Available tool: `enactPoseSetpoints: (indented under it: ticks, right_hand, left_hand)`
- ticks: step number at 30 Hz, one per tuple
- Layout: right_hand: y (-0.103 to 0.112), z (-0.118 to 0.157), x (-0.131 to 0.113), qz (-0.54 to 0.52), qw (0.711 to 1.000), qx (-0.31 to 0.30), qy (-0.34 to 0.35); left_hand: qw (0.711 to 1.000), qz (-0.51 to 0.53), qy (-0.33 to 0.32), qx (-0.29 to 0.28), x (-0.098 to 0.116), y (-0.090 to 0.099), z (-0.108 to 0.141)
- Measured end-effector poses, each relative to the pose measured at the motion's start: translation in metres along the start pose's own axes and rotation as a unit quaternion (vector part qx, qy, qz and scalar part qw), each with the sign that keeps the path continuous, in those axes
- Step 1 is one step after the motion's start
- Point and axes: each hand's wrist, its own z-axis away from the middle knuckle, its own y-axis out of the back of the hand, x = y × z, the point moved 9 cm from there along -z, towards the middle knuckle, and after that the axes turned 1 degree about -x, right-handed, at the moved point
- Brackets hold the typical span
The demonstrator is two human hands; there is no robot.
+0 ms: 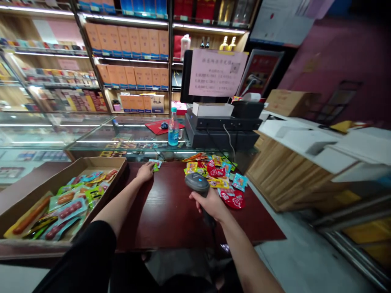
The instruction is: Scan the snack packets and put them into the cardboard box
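My right hand [210, 203] is wrapped around the handle of a dark grey barcode scanner [198, 183], with a small blue light on its top. The scanner's head points toward the far left over the table. My left hand [146, 171] reaches to the table's far edge, its fingertips closed at a small green and white snack packet [157, 162]. Right of the scanner lies a loose pile of colourful snack packets [218, 167], with red bags [233, 198] at its near side. Left of my left arm, an open cardboard box [120, 165] holds packaged sausages [71, 209] and other snacks.
Beyond the dark red table [165, 207] runs a glass display counter [88, 134]. On it stand a blue drink bottle [173, 132], a cash drawer [222, 136] and a monitor with a pink sign [216, 73]. A wooden cabinet [281, 175] is at right.
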Motion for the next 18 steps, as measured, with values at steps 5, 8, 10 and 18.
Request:
enactPoseSetpoints:
  ticks: [5, 8, 10, 18]
  right_hand:
    - [0.002, 0.008, 0.013, -0.030, 0.999, 0.005, -0.016]
    - [-0.002, 0.014, 0.021, -0.027, 0.999, -0.009, -0.025]
    - [-0.004, 0.018, 0.028, -0.029, 0.999, -0.017, -0.033]
    - [0.002, 0.037, 0.044, -0.026, 0.999, 0.012, -0.015]
  left_hand:
    - [0.996, -0.013, -0.087, -0.012, 0.051, -0.016, 0.040]
    - [0.990, 0.026, -0.134, -0.015, 0.097, -0.024, 0.082]
    - [0.984, 0.063, -0.164, -0.017, 0.123, -0.029, 0.108]
    - [0.990, 0.045, 0.086, 0.102, 0.097, -0.010, 0.140]
